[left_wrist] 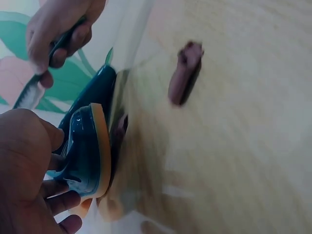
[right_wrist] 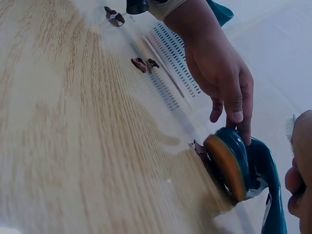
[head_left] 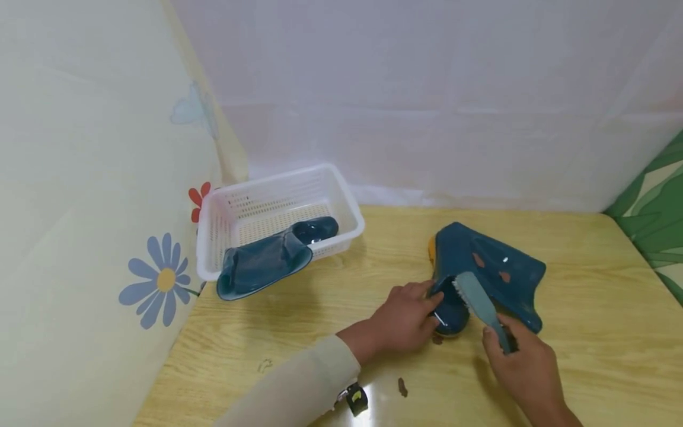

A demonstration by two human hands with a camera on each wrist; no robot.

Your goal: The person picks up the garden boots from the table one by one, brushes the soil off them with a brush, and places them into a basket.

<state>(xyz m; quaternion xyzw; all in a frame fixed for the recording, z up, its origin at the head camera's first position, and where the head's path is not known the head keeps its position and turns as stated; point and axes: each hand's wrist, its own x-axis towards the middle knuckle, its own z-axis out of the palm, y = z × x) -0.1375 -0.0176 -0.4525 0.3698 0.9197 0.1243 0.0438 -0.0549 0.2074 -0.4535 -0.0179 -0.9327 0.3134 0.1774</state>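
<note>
A dark teal rain boot point(head_left: 520, 281) with an orange sole point(right_wrist: 225, 168) lies on the table, its shaft toward the right. Brown patches point(head_left: 478, 260) mark the shaft. My left hand point(head_left: 408, 317) holds the boot near its toe, thumb and fingers spread around the foot part. In my right hand point(head_left: 525, 362) is a grey-blue scrub brush point(head_left: 478, 299), gripped by the handle. Its pale bristles sit over the boot's foot part in the head view; whether they touch is unclear. A brown lump point(head_left: 437, 340) lies by the toe.
At the left a white perforated basket point(head_left: 277, 181) holds a second teal boot point(head_left: 267, 264), whose shaft hangs over the front rim. Another brown piece point(head_left: 402, 387) lies near the front of the wood-grain table point(head_left: 603, 367). Sheeted walls stand behind and on the left.
</note>
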